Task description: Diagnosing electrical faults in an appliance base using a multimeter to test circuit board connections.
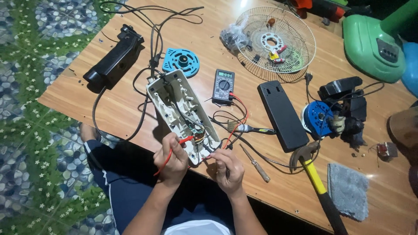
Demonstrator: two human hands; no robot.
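Two hands (172, 159) (229, 167), two probes (180, 141) on one open casing (183, 115).

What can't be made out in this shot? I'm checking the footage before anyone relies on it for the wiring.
Head view:
- Black probe tip: hidden under the right hand.
- Parts inside the open cream casing: too small; left hand covers its near end.
- Multimeter reading: too small.
- Hammer handle: cut by the bottom edge.
- Green fan base: cut by the top edge.

Bright overhead light, glare on tabletop (244, 3) far edge and near right; soft shadows under hands; sharp centre, wide-angle stretch at edges
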